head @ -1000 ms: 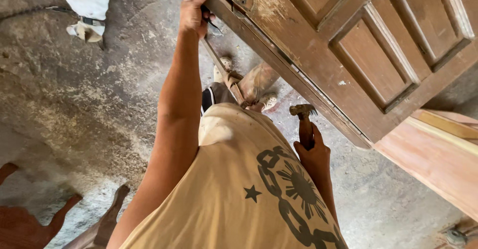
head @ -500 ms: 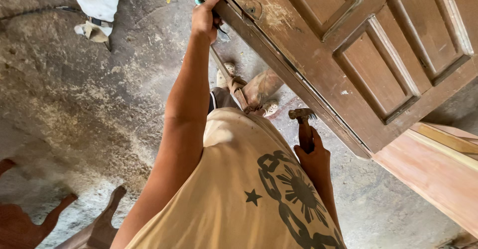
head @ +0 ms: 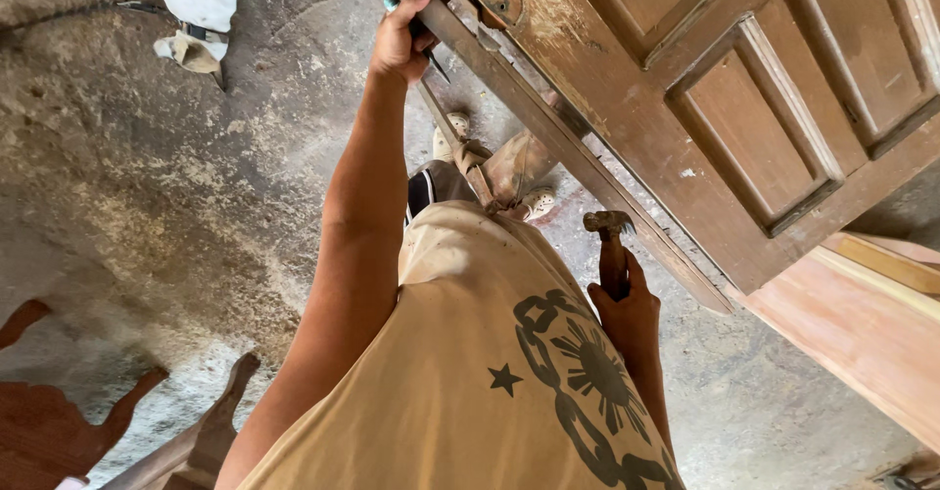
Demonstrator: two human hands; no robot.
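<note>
A worn brown panelled wooden door [head: 705, 108] stands on edge, slanting across the upper right. My left hand [head: 401, 35] is raised at the door's edge, shut on a thin dark tool with a green-tipped handle [head: 392, 1], its blade against the edge. My right hand [head: 622, 309] hangs low beside my beige shirt and grips a claw hammer [head: 609, 226] by its wooden handle, head up, just short of the door's edge. My feet in light shoes [head: 534, 201] stand below the door.
Rough concrete floor [head: 147, 186] spreads to the left. A lighter reddish wooden panel [head: 862, 324] lies at the lower right. Carved dark wooden furniture legs [head: 59, 421] sit at the lower left. Another person's white garment and sandalled foot [head: 191, 45] are at the top left.
The view has drifted slightly, so the door and my left hand sit further right in the frame. My right hand keeps the hammer low in about the same place.
</note>
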